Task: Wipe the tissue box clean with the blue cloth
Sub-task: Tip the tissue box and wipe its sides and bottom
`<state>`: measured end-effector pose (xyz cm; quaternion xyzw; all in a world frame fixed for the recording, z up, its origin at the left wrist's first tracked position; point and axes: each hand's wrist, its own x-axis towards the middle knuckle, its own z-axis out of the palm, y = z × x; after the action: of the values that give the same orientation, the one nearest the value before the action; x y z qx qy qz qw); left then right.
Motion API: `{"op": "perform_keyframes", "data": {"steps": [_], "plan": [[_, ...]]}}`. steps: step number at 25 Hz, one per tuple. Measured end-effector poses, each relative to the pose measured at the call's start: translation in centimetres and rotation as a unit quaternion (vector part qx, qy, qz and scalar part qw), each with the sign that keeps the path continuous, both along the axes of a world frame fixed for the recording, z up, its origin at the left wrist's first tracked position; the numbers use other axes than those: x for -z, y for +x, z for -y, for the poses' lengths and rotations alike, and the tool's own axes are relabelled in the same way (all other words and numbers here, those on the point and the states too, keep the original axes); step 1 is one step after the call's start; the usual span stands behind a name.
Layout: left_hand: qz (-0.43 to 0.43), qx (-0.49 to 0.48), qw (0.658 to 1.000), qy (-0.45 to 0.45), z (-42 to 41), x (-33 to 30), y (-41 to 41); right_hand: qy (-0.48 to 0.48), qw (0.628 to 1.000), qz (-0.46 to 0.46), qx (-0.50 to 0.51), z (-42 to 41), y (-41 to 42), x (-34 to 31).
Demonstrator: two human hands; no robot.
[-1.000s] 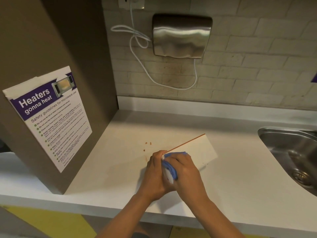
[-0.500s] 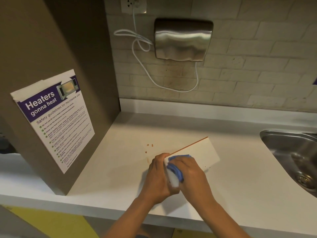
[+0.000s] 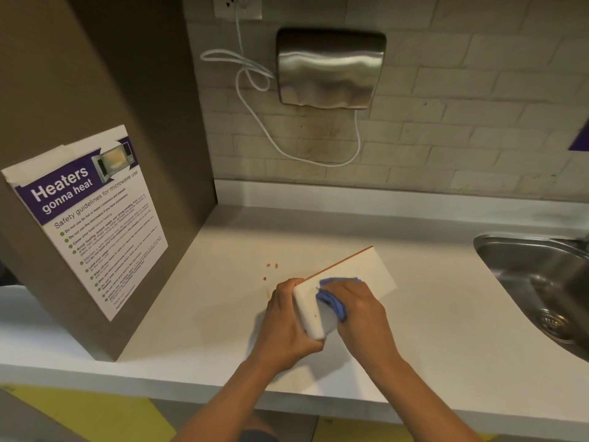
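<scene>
A pale counter point(image 3: 197, 301) lay mostly bare. A brown panel point(image 3: 95, 90) with a poster point(image 3: 89, 218) walled off its left side. A sink point(image 3: 541, 282) cut into the right edge. Both hands point(image 3: 287, 323) point(image 3: 360, 311) and a white box point(image 3: 347, 275) filled the middle front. Open surface remained between box and panel, marked only by small brown spots point(image 3: 272, 266), and between box and sink. Behind, a metal dryer point(image 3: 330, 68) and looped cord point(image 3: 255, 119) hung on the tiled wall, above the counter.
</scene>
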<state>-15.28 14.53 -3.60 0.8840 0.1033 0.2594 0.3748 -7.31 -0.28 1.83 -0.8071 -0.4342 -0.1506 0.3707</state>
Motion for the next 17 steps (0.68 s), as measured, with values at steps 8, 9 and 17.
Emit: {"op": "perform_keyframes", "data": {"steps": [8,9,17], "plan": [[-0.020,0.017,0.999,-0.021,-0.6,-0.4,-0.3,-0.002,0.999,0.031,-0.039,0.4,-2.6,1.2],[-0.015,0.012,1.000,-0.017,-0.6,-0.3,-0.3,0.013,1.000,0.017,-0.022,0.7,-1.8,1.0],[-0.025,0.026,0.999,-0.028,-0.9,-0.4,-0.3,-0.052,0.999,0.003,-0.008,0.5,-3.1,1.8]]}}
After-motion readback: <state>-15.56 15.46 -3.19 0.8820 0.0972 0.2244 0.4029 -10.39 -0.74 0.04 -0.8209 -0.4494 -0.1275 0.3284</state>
